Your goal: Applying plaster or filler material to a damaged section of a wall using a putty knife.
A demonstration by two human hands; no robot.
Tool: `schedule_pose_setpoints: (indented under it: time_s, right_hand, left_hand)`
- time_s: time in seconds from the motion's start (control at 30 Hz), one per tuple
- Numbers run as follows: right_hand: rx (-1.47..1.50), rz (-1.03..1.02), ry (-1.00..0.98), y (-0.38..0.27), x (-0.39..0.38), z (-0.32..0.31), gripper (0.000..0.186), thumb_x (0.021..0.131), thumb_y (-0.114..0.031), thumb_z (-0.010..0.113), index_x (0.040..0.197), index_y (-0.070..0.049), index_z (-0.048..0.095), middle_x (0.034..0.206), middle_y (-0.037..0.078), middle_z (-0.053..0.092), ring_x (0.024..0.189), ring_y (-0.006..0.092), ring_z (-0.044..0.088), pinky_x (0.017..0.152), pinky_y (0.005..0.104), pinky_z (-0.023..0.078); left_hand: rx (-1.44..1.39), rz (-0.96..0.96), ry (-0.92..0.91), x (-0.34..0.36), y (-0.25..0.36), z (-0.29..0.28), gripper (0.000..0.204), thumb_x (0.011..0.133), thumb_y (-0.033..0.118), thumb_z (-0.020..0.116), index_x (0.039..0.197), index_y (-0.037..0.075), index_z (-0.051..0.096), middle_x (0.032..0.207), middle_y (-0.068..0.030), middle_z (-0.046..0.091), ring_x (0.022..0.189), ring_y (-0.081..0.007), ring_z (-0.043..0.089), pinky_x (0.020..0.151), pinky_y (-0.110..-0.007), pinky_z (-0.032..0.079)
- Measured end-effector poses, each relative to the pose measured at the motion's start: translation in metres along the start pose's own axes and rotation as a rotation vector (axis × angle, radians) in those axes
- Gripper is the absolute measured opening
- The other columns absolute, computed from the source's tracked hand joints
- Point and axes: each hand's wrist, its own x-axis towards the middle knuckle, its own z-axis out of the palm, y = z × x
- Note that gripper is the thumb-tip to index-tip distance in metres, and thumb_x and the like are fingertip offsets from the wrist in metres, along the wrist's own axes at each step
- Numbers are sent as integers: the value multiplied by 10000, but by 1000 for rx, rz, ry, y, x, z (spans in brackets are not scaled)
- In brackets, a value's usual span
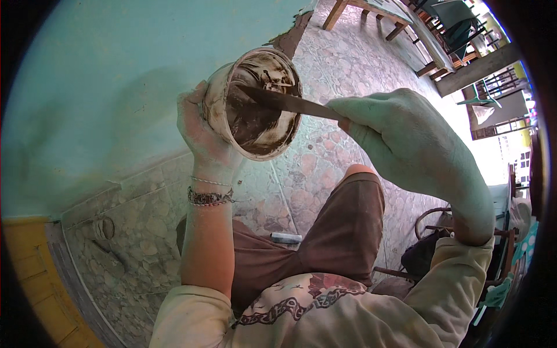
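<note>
My left hand point(194, 127) grips a pale round tub point(216, 98) from its left side, tilted so that its opening faces me. Dark brown paste point(248, 119) coats the inside, smeared up to the rim. In my right hand point(406, 139), a long flat blade point(303, 108) is gripped, reaching leftward with its tip in the paste. The handle is mostly hidden by my fingers. Both hands are dusted pale. Behind the tub is a turquoise wall point(116, 69) with a broken brown patch point(296, 32) at its edge.
My bent knee point(357, 197) is over the tiled floor point(331, 69). A small grey object point(285, 238) lies between my legs, and an indistinct tool point(104, 231) at lower left. A yellow panel point(26, 267) edges the left. Wooden benches point(371, 8) and stacked furniture stand upper right; a dark bag point(415, 255) sits right.
</note>
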Motion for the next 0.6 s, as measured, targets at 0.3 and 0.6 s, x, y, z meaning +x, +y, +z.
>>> schedule_pose_setpoints:
  time_s: [0.3,0.6]
  right_hand:
    - [51,-81,16,-5,-7,6,215,918,-59,555,1099,16,642,761,181,650,619,279,647,559,386,483]
    - [116,-16,26,-4,-5,13,216,919,-78,563,1093,35,621,751,184,640,618,312,635,557,406,470]
  left_hand:
    - [-127,-130,-157,-4,3,1,466,918,396,415,1128,25,602,1142,-132,624,1040,-269,600,912,-435,511]
    - [-96,53,-124,-8,1,8,411,933,330,404,1069,5,615,1060,-127,643,946,-249,635,831,-401,564]
